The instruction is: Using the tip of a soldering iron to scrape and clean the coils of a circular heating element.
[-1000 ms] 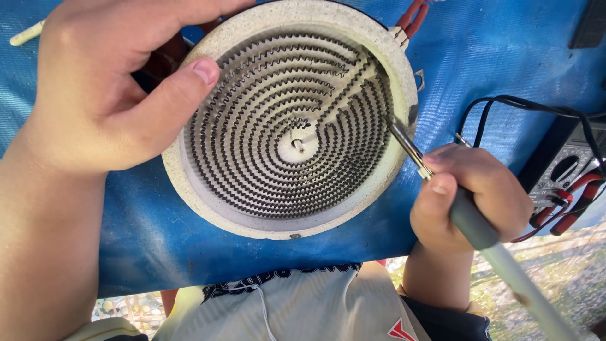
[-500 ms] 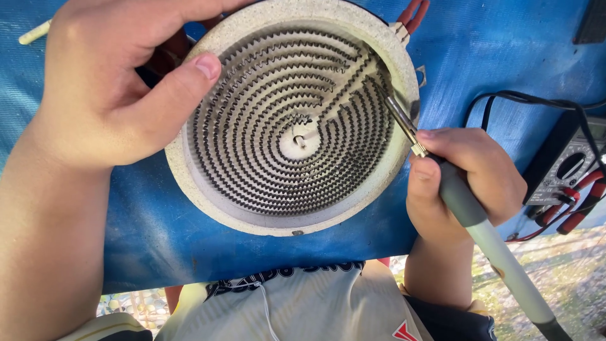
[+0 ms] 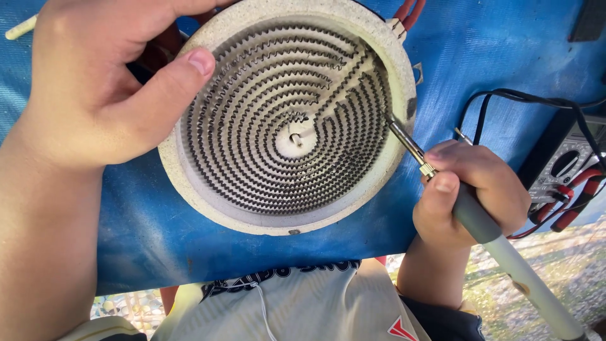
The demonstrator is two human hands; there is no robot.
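Right hand first: we see it closed in a pen-like grip around the grey handle of a slim soldering iron with a metal tip, and that tip touches the inner right edge of the round, off-white ceramic heating element with its dark spiral coil. Our left hand is curled over the element's upper-left rim, thumb pressed on the rim and partly over the coil, holding it tilted toward us. Red wire leads leave the element at its top. Everything rests on a blue surface. Well to the right lies 1 dark multimeter with black and red probe cables.
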